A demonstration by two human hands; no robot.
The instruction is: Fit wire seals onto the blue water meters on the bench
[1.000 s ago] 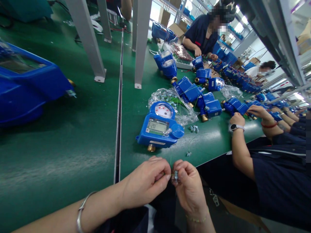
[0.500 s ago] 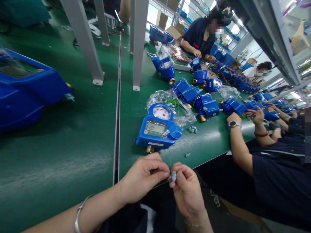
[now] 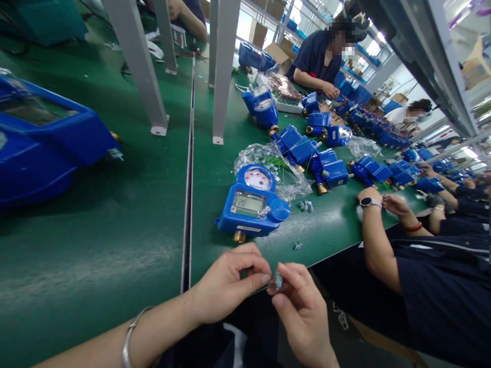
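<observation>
My left hand (image 3: 233,276) is closed in a pinch at the table's front edge, and what its fingertips grip is too small to make out. Touching or nearly touching it, my right hand (image 3: 303,304) holds a small light-blue piece (image 3: 278,280) between its fingers. Just beyond both hands lies a blue meter (image 3: 245,204) with a round dial, a display and a brass fitting. A clear plastic bag (image 3: 268,158) of light-blue pieces and green wires rests behind the meter. More light-blue pieces (image 3: 306,206) lie to its right.
Several blue meters (image 3: 333,168) spread across the green table (image 3: 146,214). A large blue device (image 3: 49,138) is at the left. Grey metal posts (image 3: 222,76) stand on the table. A person's hands (image 3: 395,204) are at the right; another person (image 3: 314,61) works across.
My right thumb has moved down, away from the light-blue piece, and its fingers have spread slightly. My left hand keeps its pinch. The neighbour's raised hand at the right has come down.
</observation>
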